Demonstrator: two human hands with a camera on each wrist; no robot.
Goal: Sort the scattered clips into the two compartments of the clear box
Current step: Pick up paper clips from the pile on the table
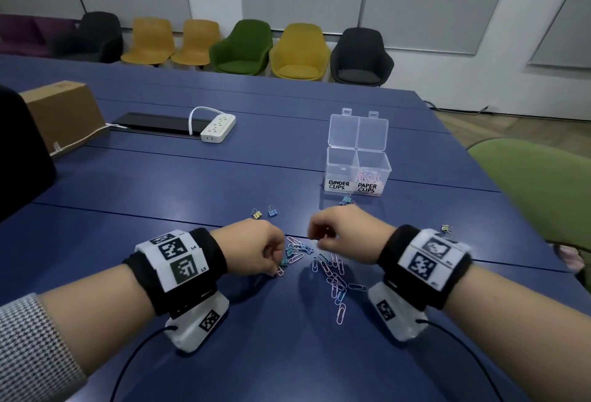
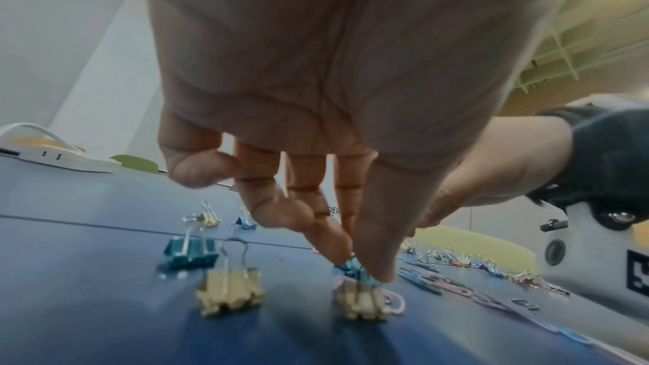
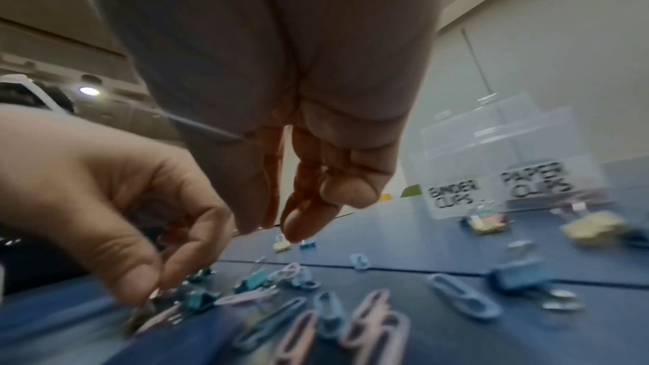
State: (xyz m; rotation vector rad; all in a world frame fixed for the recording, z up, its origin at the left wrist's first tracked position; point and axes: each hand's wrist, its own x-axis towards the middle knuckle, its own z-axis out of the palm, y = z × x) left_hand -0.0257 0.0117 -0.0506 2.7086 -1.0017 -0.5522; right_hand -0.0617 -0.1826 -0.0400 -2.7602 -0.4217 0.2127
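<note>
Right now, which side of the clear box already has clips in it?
The right-hand compartment, labelled PAPER CLIPS, holds a pile of pastel clips. The BINDER CLIPS compartment beside it looks empty.

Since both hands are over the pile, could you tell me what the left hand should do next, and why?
Probably lift the teal binder clip that the left hand pinches and carry it to the box's BINDER CLIPS side, which looks empty; the right hand holds nothing.

The head camera is looking forward and down from above onto the blue surface (image 1: 192,177), taking in both wrists and the clear box (image 1: 356,171) farther off. Each wrist camera is sitting low, close over the surface, peering along its hand; both are sharing the scattered clips (image 3: 351,312), and the right one is also catching the left hand (image 3: 105,204).
</note>
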